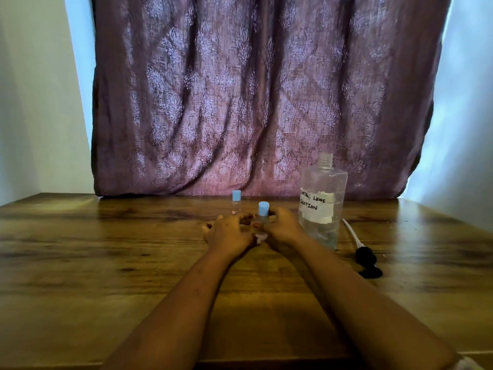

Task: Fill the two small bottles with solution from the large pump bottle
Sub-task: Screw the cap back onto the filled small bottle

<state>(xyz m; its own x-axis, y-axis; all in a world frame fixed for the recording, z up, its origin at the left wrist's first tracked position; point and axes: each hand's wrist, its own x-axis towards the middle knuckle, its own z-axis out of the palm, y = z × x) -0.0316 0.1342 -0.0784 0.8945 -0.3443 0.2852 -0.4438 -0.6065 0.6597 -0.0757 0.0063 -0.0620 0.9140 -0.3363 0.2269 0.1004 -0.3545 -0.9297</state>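
A large clear bottle (322,201) with a paper label reading "contact lens solution" stands uncapped at the right of the wooden table (106,263). Its black pump head (366,260) with a white tube lies on the table to the right of it. One small clear bottle with a blue cap (236,200) stands alone near the back. A second small bottle with a blue cap (263,213) stands between my hands. My right hand (284,222) wraps its body. My left hand (229,231) rests against it from the left, fingers curled around its lower part.
A purple patterned curtain (261,97) hangs behind the table's back edge. Pale walls stand at either side. Bare wood lies to the left of my hands and in front of them.
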